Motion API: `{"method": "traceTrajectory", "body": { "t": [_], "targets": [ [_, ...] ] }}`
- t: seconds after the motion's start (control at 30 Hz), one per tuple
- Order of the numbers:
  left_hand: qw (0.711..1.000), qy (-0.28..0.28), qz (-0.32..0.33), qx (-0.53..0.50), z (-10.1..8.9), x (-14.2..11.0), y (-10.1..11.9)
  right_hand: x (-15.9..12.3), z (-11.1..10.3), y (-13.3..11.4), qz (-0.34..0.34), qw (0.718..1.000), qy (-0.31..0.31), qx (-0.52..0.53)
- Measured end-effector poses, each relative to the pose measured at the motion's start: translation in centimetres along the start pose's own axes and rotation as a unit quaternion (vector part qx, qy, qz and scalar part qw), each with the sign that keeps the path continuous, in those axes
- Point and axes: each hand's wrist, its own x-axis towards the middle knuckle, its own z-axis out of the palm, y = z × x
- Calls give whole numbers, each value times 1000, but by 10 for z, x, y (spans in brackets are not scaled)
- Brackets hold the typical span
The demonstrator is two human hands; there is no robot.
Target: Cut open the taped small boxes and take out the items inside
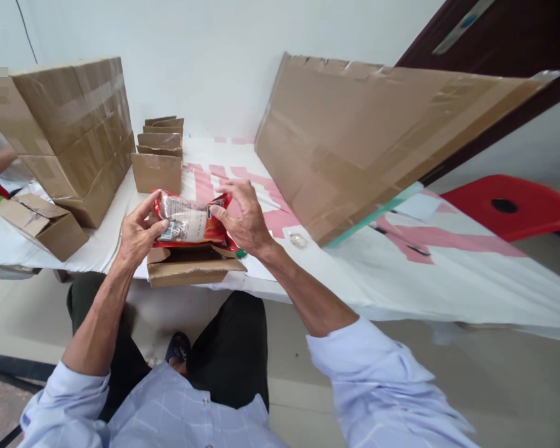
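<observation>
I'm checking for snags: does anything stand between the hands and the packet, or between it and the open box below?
Nothing visible does. The left hand and right hand hold the packet directly, one at each end. No obstacle shows between it and the open box, though the packet hides much of the opening.

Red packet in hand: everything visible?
The red packet looks like glossy, crinkled plastic: red ends, pale printed middle, text unreadable, barcode-like patch near its left end. No tear shows. It's held crosswise between left hand and right hand, above an open cardboard box; contact with that is unclear.
</observation>
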Motion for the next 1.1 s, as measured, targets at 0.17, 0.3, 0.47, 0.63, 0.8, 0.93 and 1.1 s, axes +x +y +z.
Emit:
{"method": "traceTrajectory", "body": {
  "t": [0.17, 0.3, 0.47, 0.63, 0.8, 0.93, 1.1],
  "targets": [
    [991, 61, 120, 24, -5, 4, 9, -5, 3, -5, 192, 958, -31, 210],
    [974, 85, 203, 48, -2, 11, 23, 3, 10, -20, 251, 901, -75, 346],
    [990, 77, 111, 40, -8, 16, 16, 12, 22, -12, 310, 865, -90, 384],
    [994, 83, -63, 45, -19, 13, -7, 5, 32, 3, 399, 839, -102, 356],
    [987, 94, -120, 55, -20, 10, -18, -4, 38, 7, 415, 835, -108, 343],
    [987, 105, -117, 20, -16, 18, -13, 1, 41, 6, 385, 853, -84, 341],
    [999, 26, -35, -10, -7, 31, 31, 19, 29, -15, 228, 915, -11, 331]
  ]
}}
